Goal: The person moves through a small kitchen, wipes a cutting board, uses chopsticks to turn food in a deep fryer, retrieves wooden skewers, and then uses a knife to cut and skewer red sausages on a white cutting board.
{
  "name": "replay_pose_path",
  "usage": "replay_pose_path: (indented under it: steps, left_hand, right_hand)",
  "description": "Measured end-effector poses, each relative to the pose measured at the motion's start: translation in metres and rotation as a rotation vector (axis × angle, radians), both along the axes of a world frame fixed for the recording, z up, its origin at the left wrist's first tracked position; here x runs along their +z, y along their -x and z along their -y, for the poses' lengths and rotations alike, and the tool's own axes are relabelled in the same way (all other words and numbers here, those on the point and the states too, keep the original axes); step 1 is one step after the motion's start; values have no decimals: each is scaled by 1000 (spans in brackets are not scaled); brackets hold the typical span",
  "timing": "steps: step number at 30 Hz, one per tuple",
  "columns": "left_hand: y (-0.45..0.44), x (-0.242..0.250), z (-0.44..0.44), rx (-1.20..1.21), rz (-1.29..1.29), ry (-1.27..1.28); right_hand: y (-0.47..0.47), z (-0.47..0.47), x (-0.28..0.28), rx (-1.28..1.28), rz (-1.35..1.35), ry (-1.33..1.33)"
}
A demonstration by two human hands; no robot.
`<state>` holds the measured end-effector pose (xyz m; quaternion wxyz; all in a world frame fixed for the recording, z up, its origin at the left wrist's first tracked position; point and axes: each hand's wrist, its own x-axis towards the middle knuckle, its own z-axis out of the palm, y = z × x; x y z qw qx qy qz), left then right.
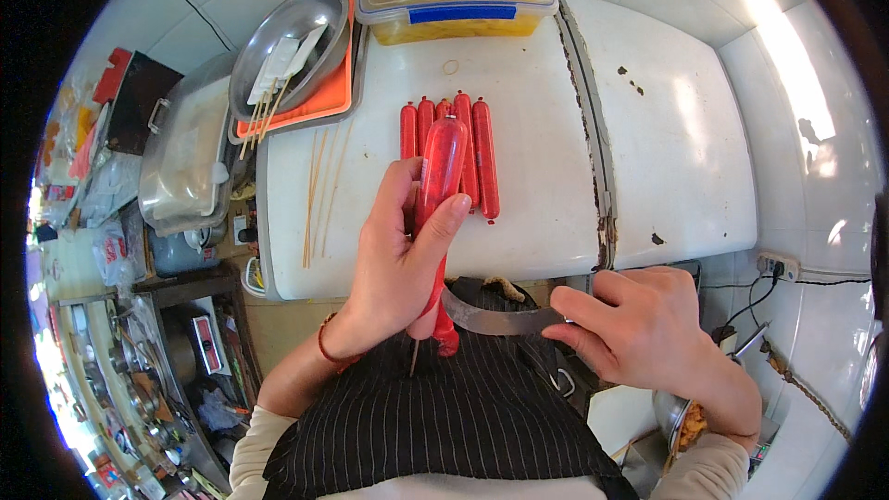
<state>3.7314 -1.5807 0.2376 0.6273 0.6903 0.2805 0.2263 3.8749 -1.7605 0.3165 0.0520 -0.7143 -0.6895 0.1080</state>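
Note:
My left hand (399, 250) grips a sausage in red plastic casing (444, 149), its far end pointing away from me over the white freezer lid. At the near end the casing is split, with pinkish meat showing and a loose red strip hanging down; a thin stick juts out there. In my right hand (635, 330) is a knife with a curved metal blade (496, 319), whose tip touches the casing near the slit. Beyond my left hand, several red-cased sausages (486, 160) lie side by side on the lid. Several bamboo skewers (316, 198) rest to their left.
A steel bowl (257, 14) holding white skewered pieces (281, 59) tilts on an orange tray (326, 94) at the back left. Behind the sausages stands a lidded plastic box (458, 10). A dark seam (590, 132) divides the freezer lids. A power socket (778, 265) is at right.

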Motion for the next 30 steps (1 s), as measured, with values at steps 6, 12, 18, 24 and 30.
replay_pose_path:
  steps: [6, 12, 18, 24, 30]
  left_hand:
    - [1, 2, 5, 86, -21, -179]
    - [8, 2, -23, 220, -27, 78]
    - [-10, -5, -19, 222, 0, 171]
    - [-3, -10, -19, 247, 93, 292]
    - [2, -24, -20, 122, -5, 367]
  right_hand:
    - [-13, 21, -5, -242, 117, -97]
    - [-10, 28, -27, -820, -754, -237]
    - [57, -51, -81, -725, -1333, -249]
    - [71, -72, -99, -675, -1480, -101]
    - [76, -63, -110, -568, -1408, -256]
